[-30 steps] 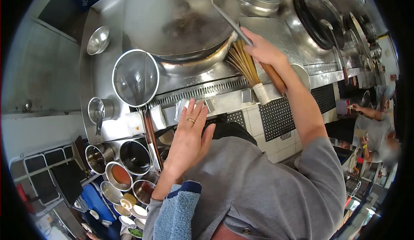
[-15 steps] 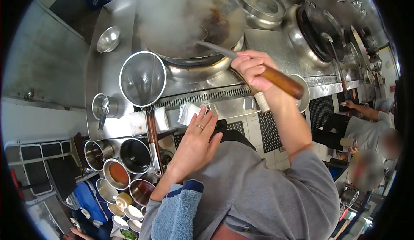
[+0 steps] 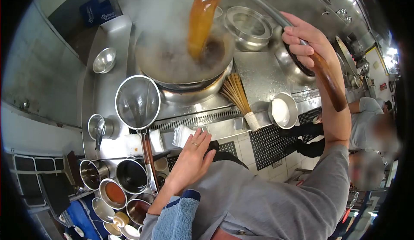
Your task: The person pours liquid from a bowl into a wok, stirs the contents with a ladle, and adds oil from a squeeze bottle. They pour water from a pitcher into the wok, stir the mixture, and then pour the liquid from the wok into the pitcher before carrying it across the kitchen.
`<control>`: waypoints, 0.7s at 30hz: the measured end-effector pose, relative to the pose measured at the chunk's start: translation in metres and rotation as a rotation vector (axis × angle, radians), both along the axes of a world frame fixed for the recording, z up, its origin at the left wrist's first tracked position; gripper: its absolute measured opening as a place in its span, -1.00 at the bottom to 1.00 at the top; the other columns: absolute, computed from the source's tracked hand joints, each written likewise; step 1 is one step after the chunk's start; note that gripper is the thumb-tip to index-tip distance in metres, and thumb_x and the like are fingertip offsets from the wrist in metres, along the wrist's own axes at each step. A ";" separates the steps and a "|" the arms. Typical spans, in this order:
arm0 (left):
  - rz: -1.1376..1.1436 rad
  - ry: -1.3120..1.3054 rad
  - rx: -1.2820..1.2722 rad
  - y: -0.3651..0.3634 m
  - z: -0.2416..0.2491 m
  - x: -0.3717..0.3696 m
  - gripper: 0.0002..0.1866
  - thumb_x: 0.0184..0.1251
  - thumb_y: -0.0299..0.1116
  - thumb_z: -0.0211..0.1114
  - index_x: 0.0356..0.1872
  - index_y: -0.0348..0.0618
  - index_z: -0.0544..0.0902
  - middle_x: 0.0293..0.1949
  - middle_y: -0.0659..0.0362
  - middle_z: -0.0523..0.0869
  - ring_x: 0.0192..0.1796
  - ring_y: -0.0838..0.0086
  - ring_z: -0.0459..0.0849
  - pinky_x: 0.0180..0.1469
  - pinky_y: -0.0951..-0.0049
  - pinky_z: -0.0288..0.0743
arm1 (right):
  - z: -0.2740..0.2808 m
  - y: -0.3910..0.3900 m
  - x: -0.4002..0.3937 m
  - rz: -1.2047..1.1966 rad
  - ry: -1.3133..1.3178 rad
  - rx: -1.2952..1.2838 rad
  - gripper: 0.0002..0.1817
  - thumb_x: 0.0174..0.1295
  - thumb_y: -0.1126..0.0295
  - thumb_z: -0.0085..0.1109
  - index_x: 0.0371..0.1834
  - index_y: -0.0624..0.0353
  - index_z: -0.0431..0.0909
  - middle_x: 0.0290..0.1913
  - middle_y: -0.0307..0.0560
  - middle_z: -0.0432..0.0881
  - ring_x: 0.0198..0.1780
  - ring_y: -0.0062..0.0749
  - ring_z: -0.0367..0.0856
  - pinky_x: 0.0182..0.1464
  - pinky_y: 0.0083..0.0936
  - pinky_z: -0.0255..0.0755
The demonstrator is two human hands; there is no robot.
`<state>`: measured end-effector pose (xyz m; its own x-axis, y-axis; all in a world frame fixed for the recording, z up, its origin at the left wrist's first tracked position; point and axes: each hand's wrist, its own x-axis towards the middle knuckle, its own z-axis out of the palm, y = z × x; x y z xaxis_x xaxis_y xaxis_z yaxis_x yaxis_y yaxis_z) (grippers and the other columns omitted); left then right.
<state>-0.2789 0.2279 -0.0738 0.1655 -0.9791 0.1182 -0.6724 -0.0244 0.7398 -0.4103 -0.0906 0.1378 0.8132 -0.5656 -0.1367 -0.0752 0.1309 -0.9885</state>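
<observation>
My right hand (image 3: 304,41) grips the wooden handle of a long ladle (image 3: 276,18), raised high above the steaming wok (image 3: 185,63). Brown liquid (image 3: 200,20) pours from the ladle's bowl at the top edge down into the wok. My left hand (image 3: 192,158) is open, fingers spread, a ring on one finger, hovering by the stove's front edge near a folded white cloth (image 3: 183,134). A blue towel (image 3: 174,216) hangs over my left shoulder.
A wire strainer (image 3: 138,102) rests left of the wok, and a bamboo brush (image 3: 239,97) lies to its right. Several sauce pots (image 3: 114,181) stand at lower left. A white bowl (image 3: 283,110) and a steel pot (image 3: 248,26) are nearby. Other people work at the right.
My right hand lifted the ladle out of the wok and up high; liquid now streams from it into the wok. The left hand stayed near the stove edge.
</observation>
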 end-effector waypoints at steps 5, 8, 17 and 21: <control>0.037 -0.053 -0.061 -0.008 -0.002 0.002 -0.52 0.38 -0.34 0.22 0.19 -0.50 0.45 0.23 -0.31 0.49 0.39 -0.20 0.34 0.42 -0.07 0.22 | -0.011 -0.023 0.021 -0.059 0.027 -0.305 -0.22 0.32 0.41 0.16 0.54 0.28 -0.01 -0.48 -0.32 0.34 -0.68 -0.80 0.24 -0.77 -0.75 0.17; 0.088 -0.129 -0.069 -0.018 -0.002 0.003 -0.51 0.37 -0.36 0.23 0.21 -0.48 0.45 0.27 -0.29 0.45 0.42 -0.21 0.29 0.43 -0.09 0.18 | -0.059 -0.038 0.040 -0.064 0.083 -0.361 -0.14 0.27 0.41 0.23 0.56 0.31 -0.06 -0.55 -0.30 0.36 -0.70 -0.70 0.28 -0.75 -0.65 0.23; 0.410 -0.472 -0.064 -0.091 -0.043 0.020 -0.35 0.36 -0.22 0.18 0.37 -0.43 0.31 0.47 -0.19 0.20 0.54 -0.23 -0.01 0.45 -0.35 -0.14 | -0.259 -0.012 0.088 0.012 0.177 0.014 -0.05 0.19 0.50 0.23 0.58 0.30 -0.17 -0.55 -0.23 0.43 -0.69 -0.60 0.34 -0.72 -0.53 0.30; 0.445 -0.535 -0.025 -0.106 -0.053 0.034 -0.34 0.34 -0.26 0.17 0.38 -0.44 0.30 0.48 -0.18 0.20 0.53 -0.22 0.00 0.44 -0.37 -0.15 | -0.250 0.045 0.071 0.122 -0.052 0.626 -0.62 0.30 0.50 0.16 0.12 0.18 0.26 -0.50 -0.30 0.36 -0.67 -0.69 0.32 -0.72 -0.66 0.21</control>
<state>-0.2452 0.1216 -0.1273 0.4633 -0.8274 0.3175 -0.8748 -0.3697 0.3132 -0.3395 -0.0453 -0.1119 0.8811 -0.2944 -0.3700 -0.0803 0.6781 -0.7306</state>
